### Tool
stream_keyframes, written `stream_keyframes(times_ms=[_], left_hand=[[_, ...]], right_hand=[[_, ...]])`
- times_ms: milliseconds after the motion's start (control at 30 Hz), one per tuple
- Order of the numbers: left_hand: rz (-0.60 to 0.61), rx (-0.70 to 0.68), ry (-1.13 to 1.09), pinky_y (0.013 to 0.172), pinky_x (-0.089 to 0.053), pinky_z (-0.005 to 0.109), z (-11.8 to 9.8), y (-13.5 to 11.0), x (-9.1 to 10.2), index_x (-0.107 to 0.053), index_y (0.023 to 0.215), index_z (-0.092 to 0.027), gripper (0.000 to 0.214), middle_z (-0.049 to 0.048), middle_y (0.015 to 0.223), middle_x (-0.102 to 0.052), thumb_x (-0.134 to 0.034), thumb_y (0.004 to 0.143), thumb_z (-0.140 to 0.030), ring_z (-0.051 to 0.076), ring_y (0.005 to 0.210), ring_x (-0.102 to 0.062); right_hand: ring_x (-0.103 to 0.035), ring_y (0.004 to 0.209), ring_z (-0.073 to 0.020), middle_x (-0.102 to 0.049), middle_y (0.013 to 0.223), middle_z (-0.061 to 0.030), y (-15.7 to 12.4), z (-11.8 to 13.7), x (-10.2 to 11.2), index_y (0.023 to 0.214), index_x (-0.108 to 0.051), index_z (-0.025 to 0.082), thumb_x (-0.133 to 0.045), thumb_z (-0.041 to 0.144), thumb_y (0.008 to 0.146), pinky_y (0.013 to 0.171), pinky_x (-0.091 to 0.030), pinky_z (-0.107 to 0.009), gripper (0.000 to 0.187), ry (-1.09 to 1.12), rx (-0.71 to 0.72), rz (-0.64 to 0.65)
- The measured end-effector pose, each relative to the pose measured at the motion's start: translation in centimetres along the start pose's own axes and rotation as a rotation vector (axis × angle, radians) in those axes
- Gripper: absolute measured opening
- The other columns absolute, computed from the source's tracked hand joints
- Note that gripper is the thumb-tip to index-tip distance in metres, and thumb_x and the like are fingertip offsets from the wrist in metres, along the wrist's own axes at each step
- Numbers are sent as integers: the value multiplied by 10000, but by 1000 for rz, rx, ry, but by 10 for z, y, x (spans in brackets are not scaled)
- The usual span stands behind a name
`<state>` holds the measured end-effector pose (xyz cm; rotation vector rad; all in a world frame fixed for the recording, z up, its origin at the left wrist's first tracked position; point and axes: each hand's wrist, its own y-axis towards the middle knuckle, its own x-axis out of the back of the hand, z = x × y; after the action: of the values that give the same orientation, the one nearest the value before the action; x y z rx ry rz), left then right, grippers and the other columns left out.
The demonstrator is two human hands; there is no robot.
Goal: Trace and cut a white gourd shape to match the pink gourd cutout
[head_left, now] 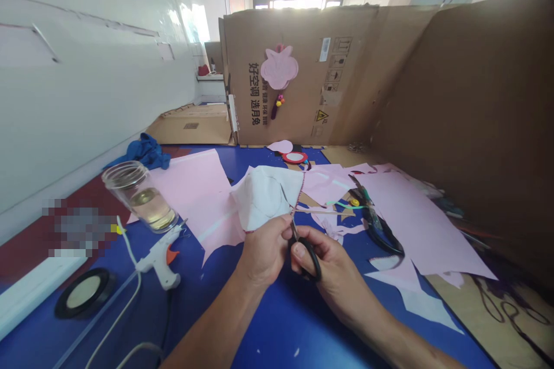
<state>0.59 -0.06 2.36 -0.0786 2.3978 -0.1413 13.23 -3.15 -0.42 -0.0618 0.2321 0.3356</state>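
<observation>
My left hand (268,248) grips the lower edge of a piece of white fabric (264,193), which stands up in front of me with a faint curved line drawn on it. Black-handled scissors (312,268) are in my right hand (322,256), its fingers wrapped round the handles. The blades point up at the fabric's right edge, close to my left thumb; one blade shows against the white side. Both hands meet just above the blue table. Whether the blades are closed on the fabric I cannot tell.
Left of me lie a white glue gun (160,256) with its cord, a glass jar (141,196) holding liquid, and a roll of black tape (84,293). Pink sheets (433,213) and scraps cover the right, with black-handled pliers (381,230). Cardboard (346,81) walls the back.
</observation>
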Motion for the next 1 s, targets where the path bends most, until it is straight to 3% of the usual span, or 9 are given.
stream_keyframes(times_ms=[233,633,1000], left_hand=[[70,109,108,322,-368,250,2,0,7,-441,608,-225,387,-29,621,-477,-808,632,-344,119,463,-473],[77,141,115,308,-408,271,2,0,4,-537,656,-195,294,-38,585,-492,-789,591,-331,136,422,-503],[94,84,61,336,-416,270,-4,-1,-4,-573,634,-186,224,-35,597,-496,-769,555,-260,136,466,-502]], right_hand=[[-448,679,-138,-587,740,28,0,-1,4,1132,-707,213,-776,597,934,649,-319,-286,437,11,-2,18],[-424,672,-115,-584,735,40,0,-1,6,1157,-715,204,-780,558,954,637,-311,-274,413,35,24,19],[-449,686,-125,-567,728,40,1,6,7,1143,-720,202,-796,575,929,657,-341,-274,436,-17,40,4]])
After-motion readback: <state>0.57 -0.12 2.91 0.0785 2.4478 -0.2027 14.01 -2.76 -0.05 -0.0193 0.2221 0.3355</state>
